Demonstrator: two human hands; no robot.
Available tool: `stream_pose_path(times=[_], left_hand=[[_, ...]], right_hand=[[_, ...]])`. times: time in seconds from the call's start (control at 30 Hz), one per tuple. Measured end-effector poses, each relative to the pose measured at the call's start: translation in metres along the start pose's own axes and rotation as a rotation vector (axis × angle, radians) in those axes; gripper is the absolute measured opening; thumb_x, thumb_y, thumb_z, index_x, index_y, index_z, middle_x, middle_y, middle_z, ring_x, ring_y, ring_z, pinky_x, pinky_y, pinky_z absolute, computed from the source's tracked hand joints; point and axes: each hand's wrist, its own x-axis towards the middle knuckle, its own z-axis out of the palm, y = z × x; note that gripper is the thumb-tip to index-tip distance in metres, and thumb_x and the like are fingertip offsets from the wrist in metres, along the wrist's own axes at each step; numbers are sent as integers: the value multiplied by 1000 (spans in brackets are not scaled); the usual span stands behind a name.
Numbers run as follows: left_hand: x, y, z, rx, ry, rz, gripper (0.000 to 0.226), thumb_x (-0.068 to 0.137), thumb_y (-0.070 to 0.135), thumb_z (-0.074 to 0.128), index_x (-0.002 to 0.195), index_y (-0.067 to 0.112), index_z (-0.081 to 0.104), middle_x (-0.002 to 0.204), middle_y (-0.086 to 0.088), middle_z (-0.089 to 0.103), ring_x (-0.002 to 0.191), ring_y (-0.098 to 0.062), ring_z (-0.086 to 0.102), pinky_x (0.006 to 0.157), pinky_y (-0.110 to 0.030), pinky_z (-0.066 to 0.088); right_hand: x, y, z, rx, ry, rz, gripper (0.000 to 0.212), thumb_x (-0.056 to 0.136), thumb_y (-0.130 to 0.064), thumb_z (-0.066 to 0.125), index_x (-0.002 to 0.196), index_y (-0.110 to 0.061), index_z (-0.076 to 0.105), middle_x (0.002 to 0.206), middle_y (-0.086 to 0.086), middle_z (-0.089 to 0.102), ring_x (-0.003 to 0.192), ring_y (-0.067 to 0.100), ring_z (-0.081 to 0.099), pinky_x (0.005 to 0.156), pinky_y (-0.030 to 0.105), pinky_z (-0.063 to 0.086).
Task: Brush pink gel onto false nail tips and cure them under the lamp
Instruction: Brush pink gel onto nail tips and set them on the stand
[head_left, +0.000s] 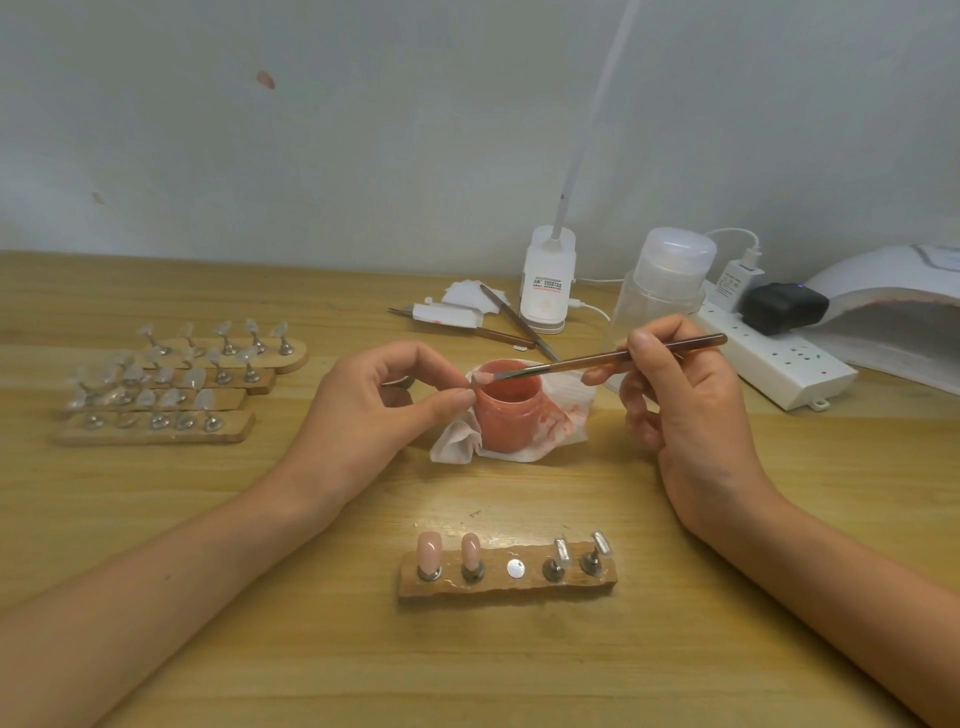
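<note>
My left hand (387, 405) pinches a small nail tip (482, 375) on its stand, holding it over the rim of the open pink gel jar (506, 415). My right hand (675, 384) grips a brown brush (613, 357) whose bristles touch the tip. Near me lies a wooden holder (506, 577) with two pink-coated tips (449, 551) at its left, a bare metal disc in the middle and two clear tips (579, 548) at its right. The white curing lamp (893, 306) stands at the far right.
Several wooden holders with clear tips (176, 384) lie at the left. A stained tissue (519, 436) sits under the jar. Behind it are spare brushes (514, 325), a desk lamp base (545, 280), a clear bottle (660, 291) and a white power strip (774, 358).
</note>
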Motion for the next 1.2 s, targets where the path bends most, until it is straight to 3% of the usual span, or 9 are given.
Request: stream_pose_path(times=[0.07,0.2,0.4,0.57,0.8,0.87,0.97,1.07,1.2], left_hand=[[1,-1,1,-7,1,0,16,70,37,76,81,25,73,95,5,75,83,-51,61,82,-49,57],[1,-3,1,-17,-6,6,15,73,32,77,82,21,72,93,4,75,76,-50,60,81,-25,49],[1,-4,0,-23,-11,19,7,78,24,78,81,21,72,94,2,74,80,-51,61,85,-37,55],[0,-2,1,-19,0,38,8,77,27,77,80,23,72,93,2,74,78,-53,59,81,-51,54],[1,-3,1,-25,-8,44,6,80,22,77,80,21,72,92,1,74,70,-52,55,72,-44,52],[1,-4,1,-30,-14,41,6,80,21,78,81,19,72,92,2,74,69,-51,55,74,-26,49],[1,-6,1,-27,-20,36,7,80,20,78,82,17,71,92,2,73,67,-50,54,77,-16,47],[1,-5,1,-27,-19,47,8,80,21,78,81,18,71,91,1,73,63,-48,52,72,-20,50],[0,-3,1,-26,-24,60,8,79,24,78,80,20,71,89,3,73,58,-35,46,64,-29,46]], right_hand=[[1,1,-1,9,40,13,14,100,-22,51,86,-21,51,74,4,73,48,7,39,38,15,30],[1,-2,0,44,-6,-45,14,94,-31,55,86,-20,51,77,5,73,47,6,40,40,14,32],[0,-1,-1,-28,49,4,13,100,-24,52,87,-20,51,77,5,74,48,9,37,40,14,31],[-1,-4,1,22,-34,-50,18,90,-35,55,88,-18,50,78,5,74,46,7,38,40,13,32],[0,-2,-1,-4,42,-17,14,97,-28,53,87,-19,50,76,4,74,47,7,38,40,13,33],[0,-3,1,15,-7,-30,18,91,-35,55,88,-19,51,78,5,74,46,6,38,40,13,32],[-1,-3,2,-5,-18,-16,19,90,-36,55,88,-18,51,77,5,74,45,6,37,40,12,32],[1,-1,0,-38,44,10,14,98,-27,53,88,-18,51,77,4,74,47,6,38,41,12,33],[0,-4,2,2,-12,-19,19,91,-37,54,89,-18,51,78,4,74,46,6,38,40,13,32]])
